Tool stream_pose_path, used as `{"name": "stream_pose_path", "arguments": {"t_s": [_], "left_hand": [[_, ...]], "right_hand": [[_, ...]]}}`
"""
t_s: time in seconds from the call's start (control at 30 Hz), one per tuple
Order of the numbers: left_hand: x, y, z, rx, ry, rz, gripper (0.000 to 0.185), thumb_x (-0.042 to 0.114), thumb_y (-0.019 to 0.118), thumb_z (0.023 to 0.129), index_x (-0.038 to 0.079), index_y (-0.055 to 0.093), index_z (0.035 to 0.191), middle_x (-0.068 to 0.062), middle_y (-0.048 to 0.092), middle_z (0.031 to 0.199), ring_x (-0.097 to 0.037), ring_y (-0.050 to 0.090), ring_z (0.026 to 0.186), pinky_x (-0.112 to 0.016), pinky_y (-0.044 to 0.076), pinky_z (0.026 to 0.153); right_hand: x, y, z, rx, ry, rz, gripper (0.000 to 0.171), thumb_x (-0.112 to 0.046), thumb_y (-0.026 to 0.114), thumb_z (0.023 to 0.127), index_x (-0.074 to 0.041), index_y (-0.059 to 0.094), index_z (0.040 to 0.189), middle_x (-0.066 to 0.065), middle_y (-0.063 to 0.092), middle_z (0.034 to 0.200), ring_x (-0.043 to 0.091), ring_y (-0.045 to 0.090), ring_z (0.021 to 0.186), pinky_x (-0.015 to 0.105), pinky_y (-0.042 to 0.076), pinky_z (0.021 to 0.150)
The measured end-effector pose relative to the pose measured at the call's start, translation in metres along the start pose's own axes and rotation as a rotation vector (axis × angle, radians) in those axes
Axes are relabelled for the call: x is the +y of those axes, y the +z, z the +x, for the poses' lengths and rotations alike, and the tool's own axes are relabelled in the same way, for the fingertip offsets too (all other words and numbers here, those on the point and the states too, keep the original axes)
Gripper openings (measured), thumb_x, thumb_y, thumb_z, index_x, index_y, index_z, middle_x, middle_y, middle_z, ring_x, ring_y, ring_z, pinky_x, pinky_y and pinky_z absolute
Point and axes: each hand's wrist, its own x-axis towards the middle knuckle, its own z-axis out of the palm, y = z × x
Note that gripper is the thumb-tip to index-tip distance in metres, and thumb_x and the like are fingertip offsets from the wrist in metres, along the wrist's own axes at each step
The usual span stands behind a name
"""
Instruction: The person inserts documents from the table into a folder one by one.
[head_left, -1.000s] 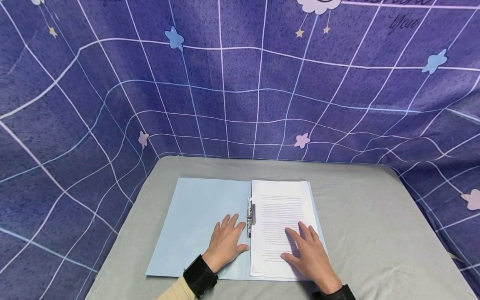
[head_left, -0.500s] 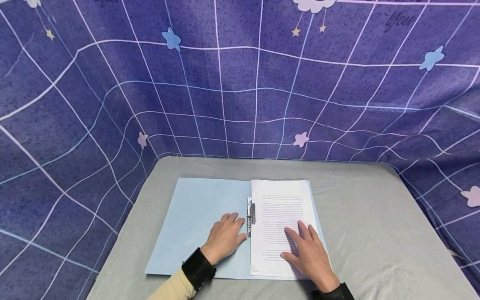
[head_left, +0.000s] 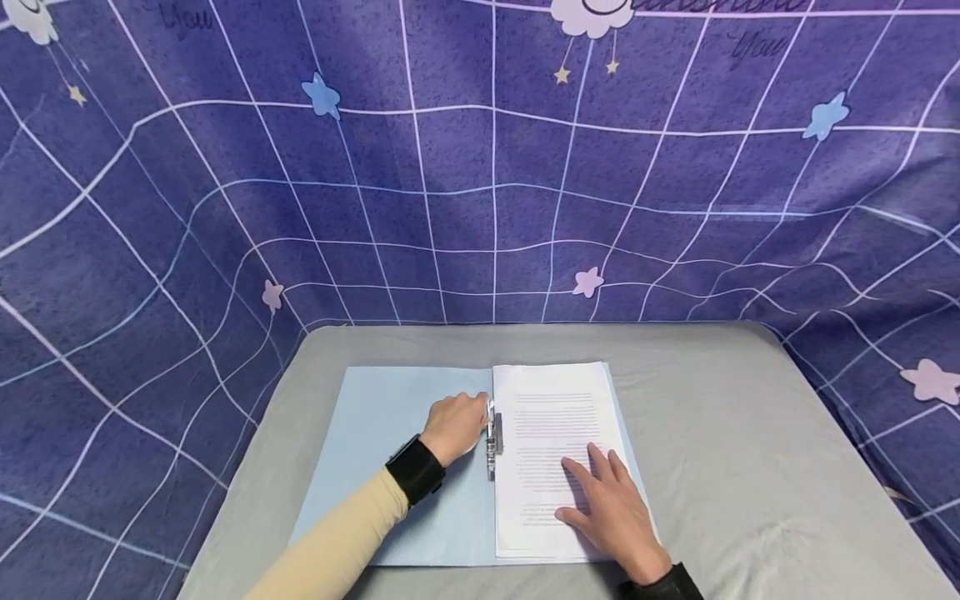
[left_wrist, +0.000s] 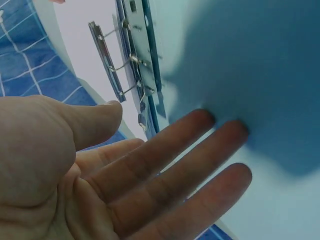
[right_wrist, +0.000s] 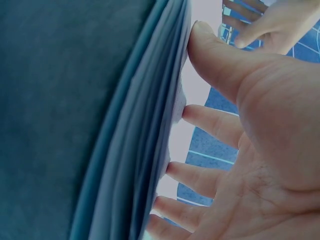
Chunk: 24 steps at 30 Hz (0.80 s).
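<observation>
A light blue folder (head_left: 360,467) lies spread out, with a stack of printed paper (head_left: 547,425) on its right side. Along the fold runs a metal lever clip (head_left: 491,446). My left hand (head_left: 455,423) is at the far end of this clip; in the left wrist view its index finger (left_wrist: 131,146) reaches toward the clip's end, thumb apart and the other fingers loosely extended. My right hand (head_left: 611,508) rests on the lower right of the top sheet, fingers spread. The right wrist view shows its fingertips on the paper above layered sheet edges (right_wrist: 145,120).
Grey cloth (head_left: 720,450) covers the table beneath the folder. A purple curtain (head_left: 450,217) with a grid and star pattern hangs behind and on both sides. Black bands (head_left: 415,471) are on both wrists.
My left hand has moved away from me along the fold to the clip's far end, and more of its sleeve shows. My right hand stays on the paper. The head view has shifted slightly.
</observation>
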Motion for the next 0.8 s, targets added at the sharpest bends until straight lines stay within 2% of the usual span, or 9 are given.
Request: {"name": "stream_pose_path", "arguments": {"t_s": [0.13, 0.33, 0.57, 0.67, 0.8], "left_hand": [[0.005, 0.001, 0.006, -0.035, -0.025, 0.011, 0.018, 0.017, 0.072, 0.097, 0.003, 0.071, 0.109, -0.013, 0.071, 0.08, -0.026, 0.067, 0.063, -0.039, 0.051, 0.047], [0.009, 0.002, 0.009, -0.031, -0.019, 0.034, 0.01, 0.014, 0.072, 0.097, 0.006, 0.068, 0.091, -0.006, 0.063, 0.07, -0.017, 0.055, 0.053, -0.034, 0.045, 0.044], [0.01, 0.005, 0.014, -0.03, -0.028, 0.036, 0.014, 0.02, 0.074, 0.096, 0.006, 0.071, 0.095, -0.007, 0.066, 0.072, -0.019, 0.06, 0.055, -0.034, 0.046, 0.044], [0.009, 0.008, 0.016, -0.007, -0.018, 0.033, 0.014, 0.021, 0.074, 0.096, 0.008, 0.071, 0.095, -0.008, 0.069, 0.076, -0.022, 0.065, 0.061, -0.036, 0.047, 0.045], [0.007, 0.008, 0.019, 0.079, -0.002, 0.01, 0.011, 0.018, 0.077, 0.094, 0.011, 0.069, 0.091, -0.006, 0.069, 0.078, -0.025, 0.069, 0.068, -0.038, 0.049, 0.047]], "right_hand": [[-0.001, 0.0, 0.0, 0.016, -0.018, 0.01, 0.069, -0.038, 0.093, 0.072, -0.009, 0.071, 0.13, 0.033, 0.052, 0.144, 0.06, 0.043, 0.133, 0.064, 0.04, 0.107], [-0.001, 0.001, 0.001, 0.008, -0.016, 0.003, 0.069, -0.038, 0.093, 0.072, -0.008, 0.07, 0.13, 0.033, 0.051, 0.145, 0.059, 0.042, 0.135, 0.063, 0.037, 0.11], [-0.001, 0.001, 0.002, 0.006, -0.009, -0.002, 0.07, -0.039, 0.093, 0.072, -0.008, 0.071, 0.13, 0.034, 0.051, 0.144, 0.059, 0.042, 0.135, 0.064, 0.036, 0.11], [0.0, 0.001, 0.001, 0.006, -0.007, -0.003, 0.069, -0.039, 0.093, 0.072, -0.008, 0.071, 0.13, 0.034, 0.051, 0.144, 0.059, 0.042, 0.135, 0.064, 0.036, 0.11], [0.001, 0.001, 0.0, 0.008, -0.004, -0.002, 0.069, -0.039, 0.093, 0.071, -0.008, 0.071, 0.129, 0.034, 0.052, 0.144, 0.06, 0.042, 0.135, 0.064, 0.037, 0.11]]}}
